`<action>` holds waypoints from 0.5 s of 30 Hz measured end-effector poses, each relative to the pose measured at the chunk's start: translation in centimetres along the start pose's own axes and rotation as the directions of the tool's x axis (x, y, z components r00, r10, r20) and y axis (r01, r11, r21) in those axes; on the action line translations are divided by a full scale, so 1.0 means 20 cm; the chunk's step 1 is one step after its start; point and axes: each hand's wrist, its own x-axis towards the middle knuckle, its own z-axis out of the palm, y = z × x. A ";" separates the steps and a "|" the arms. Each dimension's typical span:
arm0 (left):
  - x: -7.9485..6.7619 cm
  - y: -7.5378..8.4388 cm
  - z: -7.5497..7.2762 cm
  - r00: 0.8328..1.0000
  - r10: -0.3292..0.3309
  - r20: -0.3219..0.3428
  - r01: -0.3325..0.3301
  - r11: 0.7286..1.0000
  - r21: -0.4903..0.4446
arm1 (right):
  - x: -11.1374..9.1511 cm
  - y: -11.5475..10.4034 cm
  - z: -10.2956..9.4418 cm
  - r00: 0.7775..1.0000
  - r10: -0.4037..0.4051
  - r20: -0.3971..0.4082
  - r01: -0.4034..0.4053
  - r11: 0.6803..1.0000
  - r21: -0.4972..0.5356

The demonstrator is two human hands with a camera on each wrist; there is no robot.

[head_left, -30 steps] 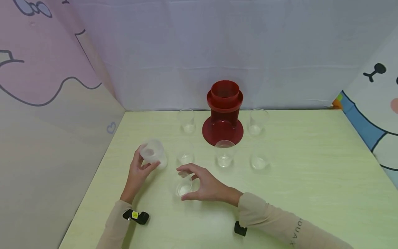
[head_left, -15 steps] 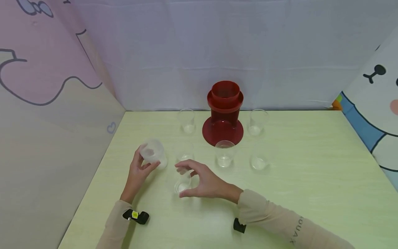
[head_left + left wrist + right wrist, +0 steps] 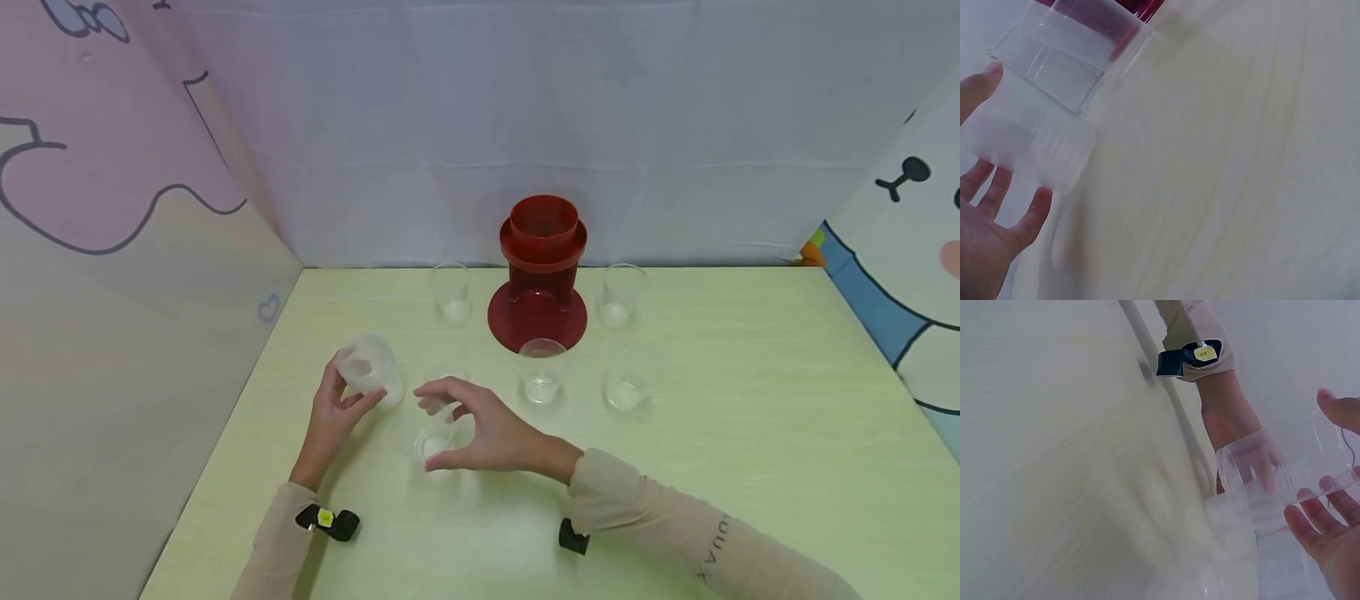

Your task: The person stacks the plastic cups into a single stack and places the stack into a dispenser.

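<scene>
On the left side of the table, my left hand [image 3: 337, 412] grips a frosted plastic cup stack [image 3: 386, 375], thumb on one side and fingers on the other. Ridges of closely nested rims or bases show near its lower end in the left wrist view [image 3: 1063, 147]. My right hand [image 3: 491, 429] holds a single clear plastic cup [image 3: 433, 443] between thumb and fingers, just right of the stack and in front of another clear cup [image 3: 444, 360]. In the right wrist view the clear cup [image 3: 1297, 450] overlaps my left hand [image 3: 1235, 422].
Several clear cups stand in two loose rows behind my hands, among them a middle cup [image 3: 542, 375] and a right cup [image 3: 624, 387]. Red cup-shaped pieces [image 3: 543, 242] rise from a round red base [image 3: 536, 325] at the table's back. A white cloth wall [image 3: 420, 150] borders the rear edge.
My right hand has shifted a little left and away from me with the clear cup, closer to the stack. My left hand has stayed in place.
</scene>
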 end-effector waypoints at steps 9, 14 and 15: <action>0.00 -0.01 0.00 1.000 0.007 -0.003 -0.007 1.000 -0.014 | 0.03 -0.03 0.00 1.000 -0.018 0.004 0.018 1.000 -0.010; 0.01 -0.01 0.00 1.000 0.014 0.000 -0.014 1.000 -0.024 | 0.04 -0.04 0.00 1.000 -0.031 0.005 0.031 0.999 -0.020; 0.01 -0.01 0.00 1.000 0.011 0.000 -0.011 1.000 -0.026 | 0.05 -0.04 0.00 0.999 -0.035 0.004 0.035 0.999 -0.023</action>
